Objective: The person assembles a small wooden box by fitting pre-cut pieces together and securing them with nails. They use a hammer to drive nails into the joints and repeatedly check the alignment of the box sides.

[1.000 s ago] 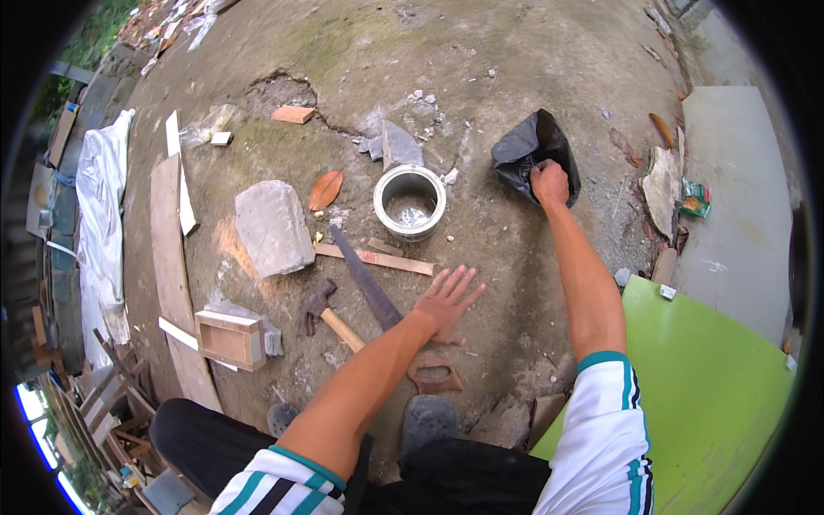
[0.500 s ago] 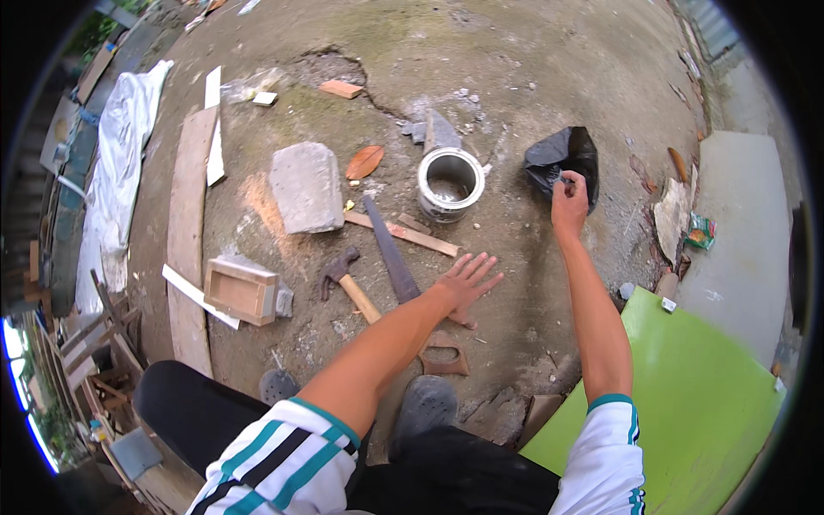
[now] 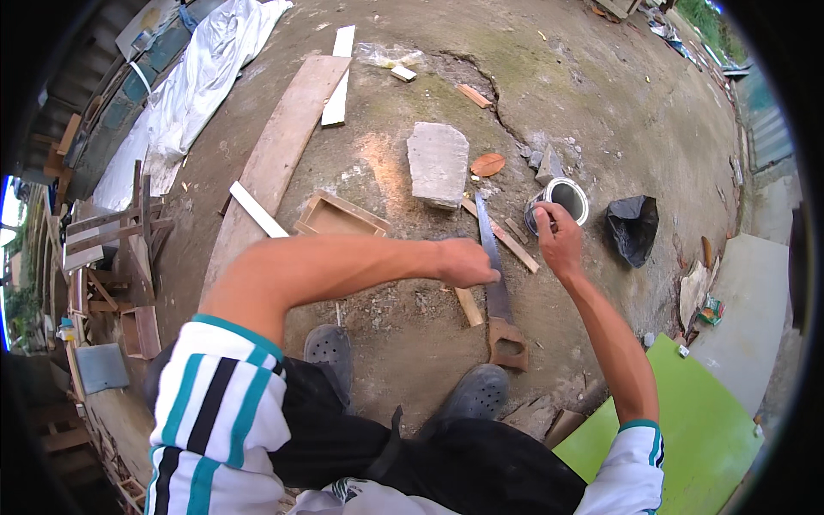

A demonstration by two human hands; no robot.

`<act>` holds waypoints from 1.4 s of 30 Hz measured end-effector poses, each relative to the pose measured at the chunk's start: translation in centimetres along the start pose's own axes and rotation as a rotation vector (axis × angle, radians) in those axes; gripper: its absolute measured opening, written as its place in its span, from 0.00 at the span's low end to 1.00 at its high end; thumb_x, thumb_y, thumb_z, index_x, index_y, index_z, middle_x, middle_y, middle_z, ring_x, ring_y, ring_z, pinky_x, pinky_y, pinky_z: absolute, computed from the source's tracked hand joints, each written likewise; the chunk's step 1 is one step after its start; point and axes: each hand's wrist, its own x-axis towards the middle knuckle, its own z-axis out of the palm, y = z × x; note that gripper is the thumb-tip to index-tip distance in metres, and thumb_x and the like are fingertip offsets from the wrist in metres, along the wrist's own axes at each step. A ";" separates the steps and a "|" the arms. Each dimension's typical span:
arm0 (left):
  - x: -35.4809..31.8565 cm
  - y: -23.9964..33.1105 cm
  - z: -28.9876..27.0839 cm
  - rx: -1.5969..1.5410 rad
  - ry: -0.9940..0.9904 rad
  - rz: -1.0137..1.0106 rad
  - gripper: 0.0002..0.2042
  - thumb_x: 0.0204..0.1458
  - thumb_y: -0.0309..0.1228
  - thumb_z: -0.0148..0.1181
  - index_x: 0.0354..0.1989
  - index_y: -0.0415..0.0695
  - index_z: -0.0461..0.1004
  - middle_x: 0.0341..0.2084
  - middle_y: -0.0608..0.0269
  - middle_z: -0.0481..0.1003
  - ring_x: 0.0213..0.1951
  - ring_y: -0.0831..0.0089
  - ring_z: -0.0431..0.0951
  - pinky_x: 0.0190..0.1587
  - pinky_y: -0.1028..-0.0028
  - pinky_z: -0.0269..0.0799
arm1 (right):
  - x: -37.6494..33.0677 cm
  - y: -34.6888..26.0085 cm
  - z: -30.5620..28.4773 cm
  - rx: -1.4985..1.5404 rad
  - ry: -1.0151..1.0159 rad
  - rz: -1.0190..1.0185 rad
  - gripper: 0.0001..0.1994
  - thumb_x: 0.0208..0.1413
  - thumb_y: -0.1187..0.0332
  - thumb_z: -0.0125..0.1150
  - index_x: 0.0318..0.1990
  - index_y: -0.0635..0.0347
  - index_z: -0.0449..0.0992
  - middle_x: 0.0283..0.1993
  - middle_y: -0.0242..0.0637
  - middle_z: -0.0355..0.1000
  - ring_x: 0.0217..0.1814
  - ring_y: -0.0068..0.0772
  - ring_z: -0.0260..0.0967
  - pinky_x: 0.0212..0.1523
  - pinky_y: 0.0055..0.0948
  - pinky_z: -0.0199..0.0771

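My left hand [image 3: 469, 263] is closed in a fist beside the blade of a handsaw [image 3: 498, 300], which lies on the ground with its brown handle toward me. Below that fist shows the wooden handle of a hammer [image 3: 469, 306]; the hand and forearm hide its head. Whatever the fist may contain is out of sight. My right hand [image 3: 560, 240] has its fingers pinched together at the near side of an open metal can [image 3: 568, 199]. Nothing can be made out between those fingertips. A crumpled black plastic bag [image 3: 633, 230] rests right of the can.
A concrete block [image 3: 439, 163], a brown leaf [image 3: 487, 165] and a thin wood strip [image 3: 515, 245] lie around the tools. Left are a shallow wooden box [image 3: 343, 215] and a long plank [image 3: 292, 137]. A green panel [image 3: 678, 421] lies at the lower right.
My view has swung to the left. The right hand has left the black bag and come to the can. My left hand, spread before, is now closed and nearer the hammer.
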 end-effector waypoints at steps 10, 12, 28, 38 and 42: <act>-22.9 -10.1 -3.9 0.202 0.113 -0.345 0.44 0.50 0.72 0.53 0.57 0.40 0.74 0.47 0.50 0.78 0.54 0.59 0.77 0.63 0.53 0.63 | -0.5 -12.4 16.9 0.224 -0.620 0.424 0.24 0.65 0.61 0.61 0.64 0.66 0.70 0.52 0.45 0.77 0.42 0.32 0.78 0.42 0.33 0.79; -23.7 -11.1 -1.7 0.182 0.106 -0.284 0.54 0.43 0.74 0.59 0.69 0.39 0.63 0.65 0.49 0.67 0.66 0.58 0.67 0.71 0.53 0.55 | -1.2 -12.4 18.9 0.369 -0.591 0.545 0.25 0.66 0.61 0.61 0.66 0.66 0.68 0.53 0.45 0.76 0.44 0.32 0.78 0.42 0.33 0.81; -22.4 -5.2 5.1 -0.397 0.356 -0.723 0.34 0.46 0.62 0.68 0.49 0.42 0.79 0.44 0.52 0.80 0.48 0.57 0.78 0.58 0.56 0.62 | -3.0 -10.2 19.9 0.515 -0.416 0.627 0.19 0.65 0.72 0.58 0.62 0.67 0.70 0.57 0.45 0.74 0.53 0.34 0.76 0.47 0.32 0.84; -22.4 -1.2 8.3 0.112 0.481 -0.765 0.20 0.43 0.43 0.74 0.42 0.49 0.79 0.42 0.66 0.75 0.53 0.66 0.74 0.65 0.53 0.57 | 0.1 -9.1 20.1 0.277 -0.735 0.224 0.18 0.57 0.73 0.65 0.56 0.59 0.78 0.50 0.46 0.80 0.52 0.39 0.79 0.53 0.37 0.76; -25.1 -1.9 8.5 0.166 0.484 -0.725 0.14 0.44 0.33 0.71 0.41 0.53 0.79 0.40 0.70 0.75 0.51 0.69 0.74 0.64 0.55 0.60 | 0.4 -10.8 20.4 0.181 -0.748 0.206 0.14 0.58 0.72 0.66 0.52 0.57 0.81 0.46 0.45 0.82 0.49 0.39 0.80 0.51 0.36 0.76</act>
